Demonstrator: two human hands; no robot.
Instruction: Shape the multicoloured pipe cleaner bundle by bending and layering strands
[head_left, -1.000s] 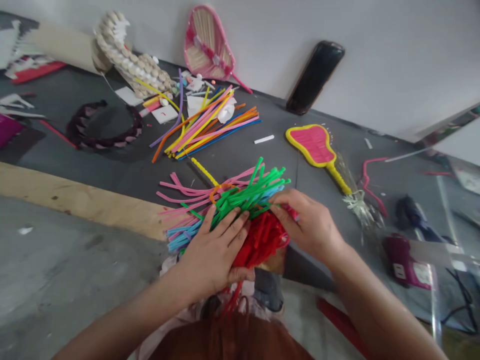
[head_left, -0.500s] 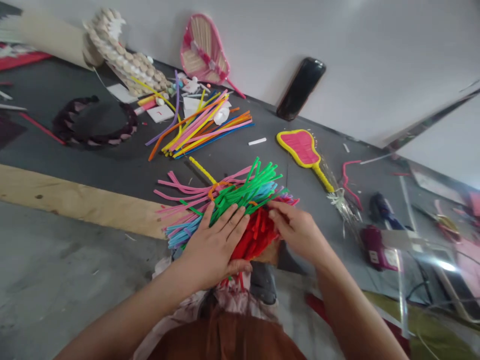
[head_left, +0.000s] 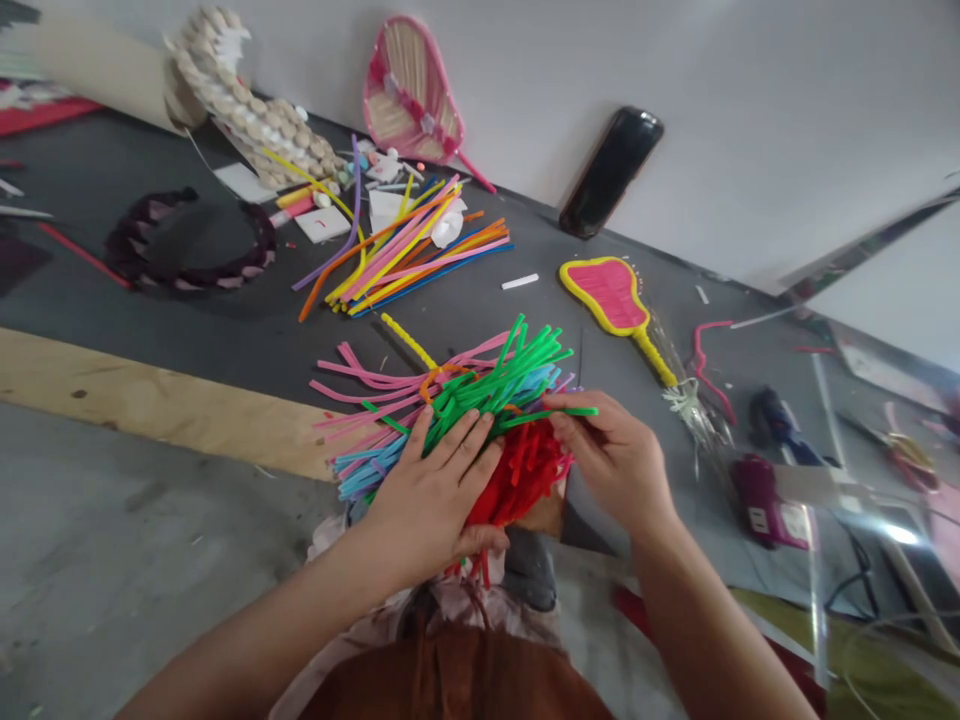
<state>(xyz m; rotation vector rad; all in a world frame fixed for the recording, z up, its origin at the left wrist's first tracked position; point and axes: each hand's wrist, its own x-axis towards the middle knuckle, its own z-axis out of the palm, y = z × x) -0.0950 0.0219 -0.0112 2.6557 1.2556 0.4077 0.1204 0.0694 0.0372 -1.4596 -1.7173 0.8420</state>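
Observation:
A thick bundle of pipe cleaners lies at the table's front edge, with green ones (head_left: 517, 370) on top, pink ones (head_left: 367, 375) and blue ones (head_left: 367, 465) at the left, and red ones (head_left: 517, 475) nearer my body. My left hand (head_left: 442, 480) rests flat across the bundle, fingers stretched over the green and red stems. At the bundle's right side, my right hand (head_left: 611, 450) pinches a green pipe cleaner (head_left: 581, 411), whose tip sticks out past the fingers. A twisted yellow stem (head_left: 409, 341) pokes out behind the bundle.
Loose pipe cleaners (head_left: 412, 255) lie farther back, near a dark headband (head_left: 191, 270). A pink fan (head_left: 412, 95) and a phone (head_left: 611, 172) lean on the wall. At right are a yellow-edged pink fan (head_left: 606, 292) and a purple tool (head_left: 761, 500).
My right hand has moved slightly right, and a green pipe cleaner now extends from its fingers. The left hand stays on the bundle. The view has shifted a little.

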